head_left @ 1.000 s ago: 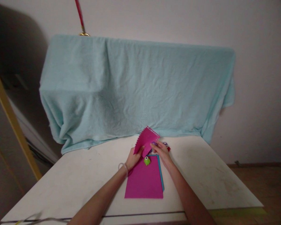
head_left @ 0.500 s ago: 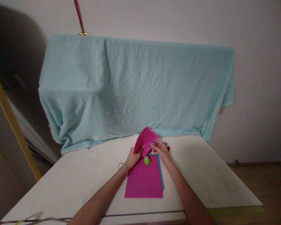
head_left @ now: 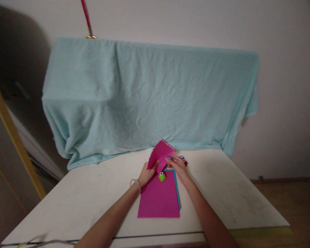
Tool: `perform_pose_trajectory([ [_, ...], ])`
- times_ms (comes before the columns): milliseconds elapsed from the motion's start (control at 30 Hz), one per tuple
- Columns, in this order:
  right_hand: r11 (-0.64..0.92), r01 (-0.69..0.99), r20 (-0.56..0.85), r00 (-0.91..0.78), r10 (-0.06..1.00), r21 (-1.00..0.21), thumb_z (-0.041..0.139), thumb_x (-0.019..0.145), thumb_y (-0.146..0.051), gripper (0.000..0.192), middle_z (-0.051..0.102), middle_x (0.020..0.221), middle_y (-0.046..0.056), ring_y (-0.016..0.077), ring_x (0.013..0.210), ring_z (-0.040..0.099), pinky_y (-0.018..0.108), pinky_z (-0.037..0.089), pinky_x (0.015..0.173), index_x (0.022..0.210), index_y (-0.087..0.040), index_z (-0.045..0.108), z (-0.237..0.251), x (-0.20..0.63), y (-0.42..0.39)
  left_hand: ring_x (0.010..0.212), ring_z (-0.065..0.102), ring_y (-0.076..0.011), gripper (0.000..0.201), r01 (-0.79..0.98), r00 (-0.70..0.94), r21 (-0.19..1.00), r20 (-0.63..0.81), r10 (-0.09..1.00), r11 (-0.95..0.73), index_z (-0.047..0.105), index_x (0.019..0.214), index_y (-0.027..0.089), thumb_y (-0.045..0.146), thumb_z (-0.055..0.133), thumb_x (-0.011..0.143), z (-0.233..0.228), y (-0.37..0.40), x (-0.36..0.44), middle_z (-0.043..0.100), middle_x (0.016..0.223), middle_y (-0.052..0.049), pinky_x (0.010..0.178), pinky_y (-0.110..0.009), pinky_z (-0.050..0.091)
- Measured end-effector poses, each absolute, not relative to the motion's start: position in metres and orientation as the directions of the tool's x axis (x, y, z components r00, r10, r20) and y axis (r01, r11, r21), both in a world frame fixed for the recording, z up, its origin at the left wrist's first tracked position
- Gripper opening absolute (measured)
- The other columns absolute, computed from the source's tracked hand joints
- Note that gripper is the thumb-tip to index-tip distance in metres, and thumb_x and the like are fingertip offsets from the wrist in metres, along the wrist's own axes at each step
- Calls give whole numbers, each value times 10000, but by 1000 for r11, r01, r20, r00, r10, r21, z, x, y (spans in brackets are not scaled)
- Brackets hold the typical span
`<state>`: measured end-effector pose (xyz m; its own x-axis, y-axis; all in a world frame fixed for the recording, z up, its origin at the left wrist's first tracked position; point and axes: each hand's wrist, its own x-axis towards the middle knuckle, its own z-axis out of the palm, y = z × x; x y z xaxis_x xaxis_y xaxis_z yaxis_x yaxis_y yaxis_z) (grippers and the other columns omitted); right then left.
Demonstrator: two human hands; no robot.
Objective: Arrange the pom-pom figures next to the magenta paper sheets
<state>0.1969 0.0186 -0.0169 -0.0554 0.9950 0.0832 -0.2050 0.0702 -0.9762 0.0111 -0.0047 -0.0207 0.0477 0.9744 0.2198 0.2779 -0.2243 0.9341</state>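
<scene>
My left hand [head_left: 147, 175] holds up a small magenta paper piece [head_left: 161, 154] with a punched edge, thumb on its lower corner. My right hand [head_left: 179, 166] grips a small purple craft punch [head_left: 170, 158] against the paper's right edge. A green punch with eyes [head_left: 162, 177] sits on a magenta sheet [head_left: 158, 199] lying flat on the white table [head_left: 93, 193]. A blue sheet [head_left: 178, 193] peeks from under the magenta one. A red punch with eyes [head_left: 184, 160] lies just beyond my right hand.
A large pale blue towel [head_left: 150, 96] drapes over something at the back of the table. A red rod [head_left: 86, 19] hangs above it. A yellow wooden bar [head_left: 12, 137] leans at the left. Wooden floor [head_left: 294, 206] lies to the right.
</scene>
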Motion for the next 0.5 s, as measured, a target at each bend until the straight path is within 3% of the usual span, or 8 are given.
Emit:
perform_pose_trajectory([
  [300,47,-226,59,-45,997,-973,887,562,-561,497,596,576,-46,103,460,448,254,343,475,853,-209,693,-17,197,17,837,611,-217,489,269,63,938,207,976,-217,682,813,167,616,511,898,-22,-5,11,683,787,-46,795,-322,503],
  [500,75,-225,84,-35,996,-972,878,607,-512,412,567,573,-52,85,453,393,253,264,463,801,-200,693,-18,198,18,821,611,-216,497,265,61,940,204,977,-213,688,809,167,628,522,889,-21,-6,11,682,781,-49,780,-320,505],
])
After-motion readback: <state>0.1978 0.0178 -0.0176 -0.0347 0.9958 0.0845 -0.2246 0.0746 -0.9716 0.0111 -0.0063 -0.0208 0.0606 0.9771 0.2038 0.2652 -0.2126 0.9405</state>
